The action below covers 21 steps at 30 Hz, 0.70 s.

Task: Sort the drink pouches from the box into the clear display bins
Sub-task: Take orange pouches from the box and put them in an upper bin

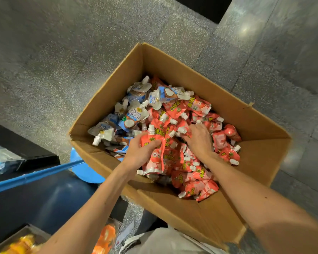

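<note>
An open cardboard box (206,85) stands on the floor, full of spouted drink pouches. Red pouches (195,182) fill its right and near side, and white-and-blue pouches (134,114) lie heaped at its far left. My left hand (140,153) is closed around a bunch of red pouches (152,162) near the box's front edge. Fingers down, my right hand (198,138) digs into the red pile in the middle of the box, curled over a pouch with a white cap. No clear display bins are in view.
The box rests on a grey speckled tile floor (62,61). A blue stool (84,173) and a blue bar (31,176) sit at the box's left. A dark shelf edge (17,143) is further left, and orange packets (105,237) lie at the bottom.
</note>
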Each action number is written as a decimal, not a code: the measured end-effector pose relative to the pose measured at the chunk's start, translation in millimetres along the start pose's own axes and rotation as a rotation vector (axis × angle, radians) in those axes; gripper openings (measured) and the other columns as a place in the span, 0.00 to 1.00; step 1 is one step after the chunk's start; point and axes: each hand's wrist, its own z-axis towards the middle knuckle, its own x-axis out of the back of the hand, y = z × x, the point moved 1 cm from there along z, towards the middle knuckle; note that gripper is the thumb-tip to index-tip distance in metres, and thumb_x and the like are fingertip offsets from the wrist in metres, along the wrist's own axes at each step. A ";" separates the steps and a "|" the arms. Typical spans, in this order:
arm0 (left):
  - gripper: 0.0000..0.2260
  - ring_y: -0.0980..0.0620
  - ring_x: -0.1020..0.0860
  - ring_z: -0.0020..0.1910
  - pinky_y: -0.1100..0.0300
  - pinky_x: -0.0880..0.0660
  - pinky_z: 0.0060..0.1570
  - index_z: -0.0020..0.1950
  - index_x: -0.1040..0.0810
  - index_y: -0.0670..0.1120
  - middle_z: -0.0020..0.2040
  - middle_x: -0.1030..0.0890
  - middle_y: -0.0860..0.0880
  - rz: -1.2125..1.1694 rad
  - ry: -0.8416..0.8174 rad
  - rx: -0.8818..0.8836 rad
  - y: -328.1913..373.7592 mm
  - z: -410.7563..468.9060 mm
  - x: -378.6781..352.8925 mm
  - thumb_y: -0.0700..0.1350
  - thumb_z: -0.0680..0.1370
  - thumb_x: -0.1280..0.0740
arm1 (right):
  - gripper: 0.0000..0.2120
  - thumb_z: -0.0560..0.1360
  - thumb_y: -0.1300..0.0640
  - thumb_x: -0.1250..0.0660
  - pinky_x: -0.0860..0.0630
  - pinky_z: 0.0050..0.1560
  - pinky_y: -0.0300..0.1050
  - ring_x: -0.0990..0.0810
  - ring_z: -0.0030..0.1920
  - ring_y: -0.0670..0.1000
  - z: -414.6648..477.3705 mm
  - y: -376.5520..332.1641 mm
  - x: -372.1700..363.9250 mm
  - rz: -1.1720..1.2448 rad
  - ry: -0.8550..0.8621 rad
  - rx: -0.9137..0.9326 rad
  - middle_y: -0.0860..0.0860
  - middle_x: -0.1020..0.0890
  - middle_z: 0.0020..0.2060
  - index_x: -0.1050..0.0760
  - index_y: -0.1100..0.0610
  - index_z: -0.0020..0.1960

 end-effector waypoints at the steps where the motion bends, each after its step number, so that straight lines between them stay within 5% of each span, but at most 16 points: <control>1: 0.09 0.45 0.15 0.46 0.45 0.19 0.52 0.57 0.21 0.48 0.48 0.14 0.46 -0.008 0.006 0.003 -1.7 -3.8 -0.6 0.46 0.77 0.28 | 0.13 0.73 0.57 0.25 0.28 0.50 0.52 0.23 0.51 0.60 -3.7 -3.1 4.7 0.019 0.008 -0.004 0.58 0.20 0.43 0.22 0.65 0.50; 4: 0.12 0.44 0.15 0.47 0.47 0.19 0.52 0.59 0.21 0.47 0.50 0.14 0.45 -0.079 0.027 0.032 -6.3 -18.8 -6.9 0.46 0.76 0.28 | 0.14 0.73 0.54 0.25 0.27 0.46 0.50 0.22 0.50 0.59 -15.8 -3.0 14.1 0.086 -0.034 -0.092 0.57 0.19 0.44 0.23 0.64 0.49; 8: 0.19 0.43 0.16 0.51 0.44 0.21 0.56 0.61 0.21 0.46 0.52 0.14 0.45 -0.162 -0.001 0.038 -3.7 -46.2 -20.8 0.51 0.73 0.25 | 0.27 0.71 0.47 0.24 0.27 0.60 0.51 0.23 0.61 0.57 -30.4 -1.2 44.5 0.415 -0.034 -0.295 0.56 0.20 0.60 0.24 0.61 0.64; 12: 0.15 0.43 0.15 0.45 0.52 0.20 0.44 0.62 0.22 0.42 0.51 0.15 0.41 -0.263 0.029 0.000 2.5 -86.5 -40.1 0.46 0.78 0.30 | 0.39 0.58 0.39 0.17 0.29 0.69 0.53 0.22 0.61 0.49 -53.1 -5.5 89.8 0.850 -0.181 -0.305 0.47 0.20 0.60 0.21 0.57 0.62; 14: 0.15 0.42 0.16 0.45 0.50 0.19 0.46 0.62 0.21 0.41 0.52 0.15 0.40 -0.315 0.028 -0.056 9.1 -113.3 -51.6 0.47 0.78 0.30 | 0.34 0.56 0.42 0.16 0.24 0.64 0.58 0.17 0.56 0.53 -65.0 -5.2 110.3 1.017 -0.267 -0.235 0.51 0.15 0.53 0.18 0.56 0.56; 17: 0.11 0.45 0.16 0.40 0.55 0.18 0.41 0.57 0.20 0.42 0.49 0.15 0.41 -0.418 0.037 -0.186 22.5 -163.7 -68.1 0.45 0.78 0.32 | 0.12 0.69 0.57 0.24 0.21 0.58 0.57 0.15 0.53 0.58 -97.0 -24.2 158.2 1.252 -0.415 -0.101 0.58 0.14 0.50 0.16 0.59 0.51; 19: 0.11 0.48 0.16 0.36 0.59 0.20 0.35 0.57 0.20 0.41 0.46 0.15 0.41 -0.493 0.043 -0.274 29.1 -202.9 -76.5 0.44 0.77 0.34 | 0.13 0.70 0.57 0.28 0.17 0.48 0.53 0.14 0.47 0.56 -120.4 -38.3 184.1 1.382 -0.511 -0.050 0.58 0.14 0.46 0.18 0.61 0.53; 21: 0.11 0.49 0.17 0.33 0.60 0.21 0.32 0.57 0.21 0.41 0.44 0.16 0.41 -0.537 0.063 -0.345 30.9 -243.9 -80.9 0.43 0.78 0.35 | 0.20 0.72 0.55 0.31 0.18 0.50 0.54 0.15 0.50 0.58 -144.8 -58.3 202.4 1.464 -0.632 -0.003 0.61 0.15 0.50 0.21 0.65 0.60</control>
